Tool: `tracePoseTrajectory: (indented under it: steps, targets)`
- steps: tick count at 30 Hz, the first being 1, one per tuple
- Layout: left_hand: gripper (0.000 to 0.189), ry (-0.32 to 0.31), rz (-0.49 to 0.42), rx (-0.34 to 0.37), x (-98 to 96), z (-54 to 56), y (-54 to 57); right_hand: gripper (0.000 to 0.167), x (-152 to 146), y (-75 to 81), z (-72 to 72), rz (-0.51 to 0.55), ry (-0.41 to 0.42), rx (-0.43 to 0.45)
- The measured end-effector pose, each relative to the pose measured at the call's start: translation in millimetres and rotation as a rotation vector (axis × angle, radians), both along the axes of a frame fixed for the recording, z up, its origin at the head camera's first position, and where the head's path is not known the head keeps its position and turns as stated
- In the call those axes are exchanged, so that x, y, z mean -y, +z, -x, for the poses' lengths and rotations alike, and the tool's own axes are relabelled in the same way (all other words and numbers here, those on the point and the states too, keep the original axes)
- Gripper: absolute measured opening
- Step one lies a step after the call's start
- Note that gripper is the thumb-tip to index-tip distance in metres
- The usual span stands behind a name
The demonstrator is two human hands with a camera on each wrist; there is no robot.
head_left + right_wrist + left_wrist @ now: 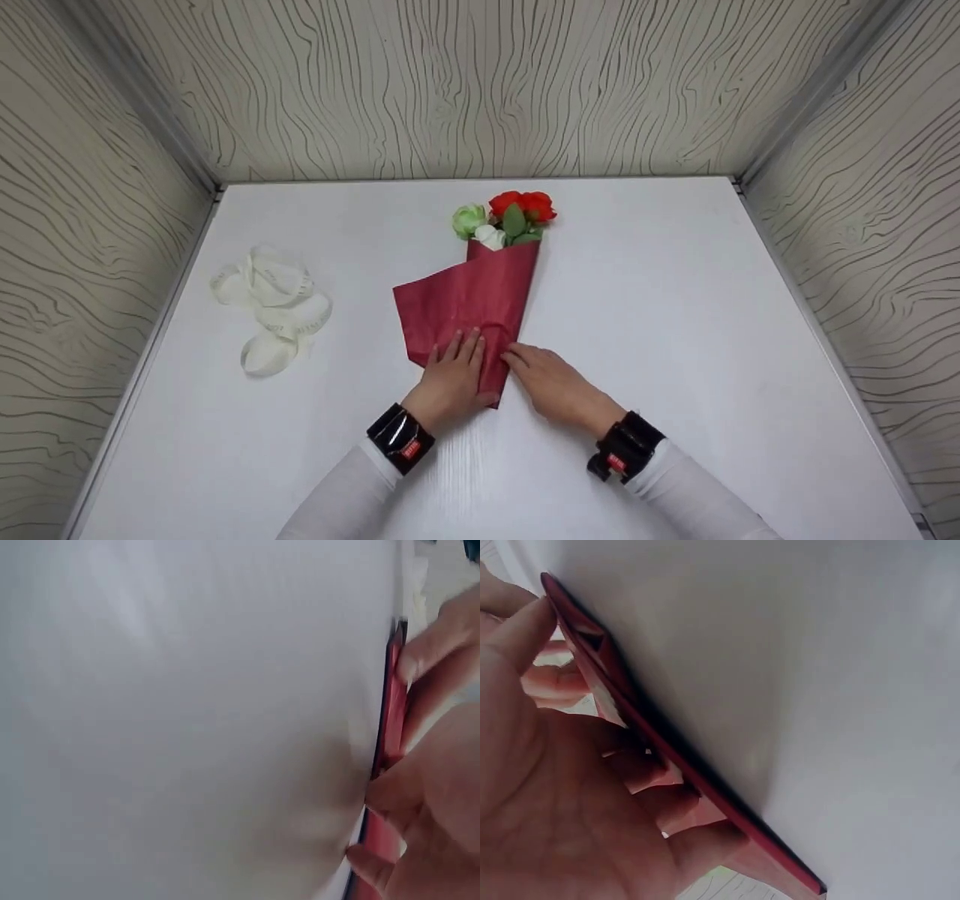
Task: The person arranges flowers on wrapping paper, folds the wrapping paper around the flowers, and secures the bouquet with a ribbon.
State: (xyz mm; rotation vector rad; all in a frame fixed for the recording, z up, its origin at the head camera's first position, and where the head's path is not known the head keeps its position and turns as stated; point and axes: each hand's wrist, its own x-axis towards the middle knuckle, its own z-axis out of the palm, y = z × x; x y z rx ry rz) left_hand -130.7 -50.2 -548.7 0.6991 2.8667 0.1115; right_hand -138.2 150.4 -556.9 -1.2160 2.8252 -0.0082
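Note:
A bouquet in dark red wrapping paper [480, 289] lies on the white table, its wide end away from me. Red flowers [523, 204], a pale green flower [469, 220], a white flower [490, 237] and green leaves [514, 220] show above the paper. My left hand [450, 384] presses on the lower part of the wrap with fingers extended; its thumb lies by the narrow bottom end. My right hand [556, 386] touches the wrap's right edge with its fingertips. In the right wrist view, thumb and fingertips meet the red paper edge [393, 716].
Left of the bouquet, a loose white ribbon [281, 304] with faint print lies in loops. Patterned panels [450, 90] with metal corner posts [142, 97] stand at the back and both sides of the table [675, 285].

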Motion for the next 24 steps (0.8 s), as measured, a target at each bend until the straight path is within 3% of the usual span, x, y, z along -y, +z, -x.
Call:
tracePoseTrajectory:
  steps: [5, 11, 20, 24]
  targets:
    - [0.087, 0.001, 0.036, -0.004, -0.4, -0.4, -2.0, 0.047, -2, -1.5, 20.7, -0.033, -0.052, -0.031]
    - [0.088, 0.013, 0.041, -0.003, -0.6, 2.2, -1.9, 0.046, -3, -1.1, 37.8, -0.030, -0.079, -0.007]
    - [0.099, 0.024, 0.051, 0.021, -2.9, 1.0, -3.0, 0.045, -11, -1.6, 70.4, 0.030, -0.208, 0.010]
    - [0.101, 0.037, 0.054, 0.028, -3.7, 1.4, -3.8, 0.046, -9, -2.1, 70.6, -0.023, -0.214, 0.001]
